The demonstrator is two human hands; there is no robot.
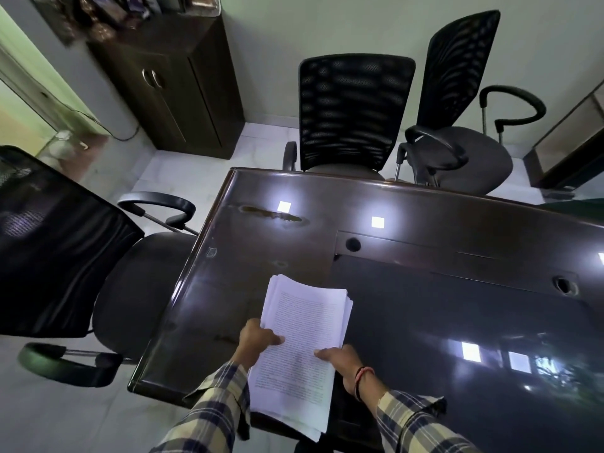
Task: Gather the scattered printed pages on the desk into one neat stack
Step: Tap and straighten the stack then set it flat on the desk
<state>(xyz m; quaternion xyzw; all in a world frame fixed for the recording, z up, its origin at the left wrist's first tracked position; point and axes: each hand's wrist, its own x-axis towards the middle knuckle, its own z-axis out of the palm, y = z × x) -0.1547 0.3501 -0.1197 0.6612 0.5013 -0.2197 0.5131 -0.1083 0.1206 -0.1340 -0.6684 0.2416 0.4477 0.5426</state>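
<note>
I hold the pages at lower centre over the desk edge; left hand and right hand pinch opposite sides, thumbs on top, probably to square the stack.

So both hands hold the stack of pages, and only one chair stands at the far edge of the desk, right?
Not quite. The head view shows two chairs at the far edge of the desk, one mesh-backed chair and a second chair to its right. The rest holds: the left hand and the right hand both hold the stack of pages.
</note>
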